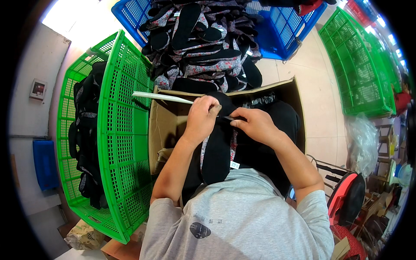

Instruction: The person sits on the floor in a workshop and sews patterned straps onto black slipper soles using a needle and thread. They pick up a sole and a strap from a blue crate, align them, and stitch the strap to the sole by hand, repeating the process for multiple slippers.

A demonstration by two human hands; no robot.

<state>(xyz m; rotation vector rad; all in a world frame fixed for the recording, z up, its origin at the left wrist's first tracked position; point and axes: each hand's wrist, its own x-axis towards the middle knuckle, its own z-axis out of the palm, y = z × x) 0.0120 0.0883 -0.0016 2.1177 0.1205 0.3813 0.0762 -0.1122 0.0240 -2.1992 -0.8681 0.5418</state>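
Grip pinched, left hand (202,116) and right hand (256,125): round-ended black fabric piece (217,156).

grey shirt (255,203): dark emblem (200,230), characters (210,221) | black piece (216,151): white tag (234,165), illegible

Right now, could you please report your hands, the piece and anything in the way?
Left hand and right hand pinching black floral-edged fabric piece. Longer end toward grey shirt, white tag showing. White strip jutting beside left hand.

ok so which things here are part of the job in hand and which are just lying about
Likely the job:
- black cloth piece, held by left hand and right hand
- white strip
- heap of similar pieces

Likely lying about:
- clear plastic
- crumpled bag
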